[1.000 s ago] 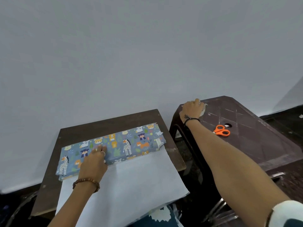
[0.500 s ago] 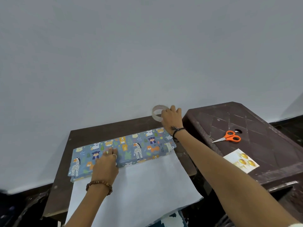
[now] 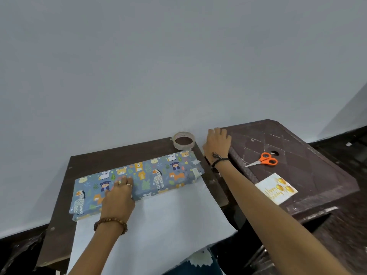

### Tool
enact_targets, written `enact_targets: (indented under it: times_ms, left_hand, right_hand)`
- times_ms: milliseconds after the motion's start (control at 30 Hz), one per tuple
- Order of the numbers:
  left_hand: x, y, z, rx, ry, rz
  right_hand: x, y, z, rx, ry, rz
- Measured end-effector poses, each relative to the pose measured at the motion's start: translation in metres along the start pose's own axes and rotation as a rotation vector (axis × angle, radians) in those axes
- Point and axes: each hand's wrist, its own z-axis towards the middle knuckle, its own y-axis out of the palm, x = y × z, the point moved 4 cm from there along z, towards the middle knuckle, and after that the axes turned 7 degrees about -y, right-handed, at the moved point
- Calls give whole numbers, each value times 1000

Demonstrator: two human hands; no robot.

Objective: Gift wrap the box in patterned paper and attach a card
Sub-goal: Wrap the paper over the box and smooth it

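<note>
I am counting one box, one tape roll, one pair of scissors, one card and two hands. The box is lying along the middle of the wooden table, already covered on top in blue animal-patterned paper, whose white underside is spreading from the box's near side over the table's near edge. A short strip of tape is showing on the box's right end.

My left hand is resting on the box's top near its left half, fingers fairly straight and pressing the paper down; I am seeing a ring on one finger and a bead bracelet on the wrist. My right hand is hovering in the gap between the wooden table's far right corner and the second table, fingers spread and relaxed, gripping nothing.

The tape roll is lying flat at the far right corner of the wooden table, just beyond the box and just left of my right hand.

On the dark plastic second table, the orange-handled scissors are lying near the middle, and the card with gold balloons is sitting toward the near left edge, apart from the scissors.
</note>
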Motion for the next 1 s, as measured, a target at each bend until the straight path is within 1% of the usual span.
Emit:
enact_targets:
  times_ms: [33,67,133,167,200,233,367,467,567,700,800,900,933,1000]
  left_hand:
    - [0,-1,0,0,2,-1]
    - [0,-1,0,-2,4,-4]
    - [2,-1,-1,-16,4,-13]
    - [2,-1,-2,-24,4,-11]
    - [3,-1,-2,-27,5,-5]
    - [3,-1,-2,-28,7,2]
    - [4,-4,-3,-21,12,7]
    - [5,-6,-4,-14,9,5]
    - [6,-8,-5,-5,7,5]
    - [5,-7,-6,2,3,0]
    - [6,-6,-7,8,9,-6]
    - [5,-5,-6,15,10,-2]
    - [5,-5,-6,14,10,4]
    - [5,-4,-6,18,13,12]
  right_hand:
    - [17,-3,-7,-24,130,-4]
    - [34,-3,-17,-84,271,-5]
    - [64,2,-41,-245,503,31]
    - [73,7,-54,-321,564,56]
    - [78,13,-65,-358,581,54]
    - [80,16,-73,-357,574,32]
    - [74,12,-84,-269,507,1]
    - [63,5,-88,-222,370,-53]
    - [58,-7,-91,-223,224,-110]
    - [57,-25,-91,-198,112,-129]
    - [42,-34,-90,-154,8,-91]
    - [15,-24,-89,-101,-186,-33]
    - [6,-19,-93,-119,-236,-5]
    - [-3,-5,-103,-168,-278,63]
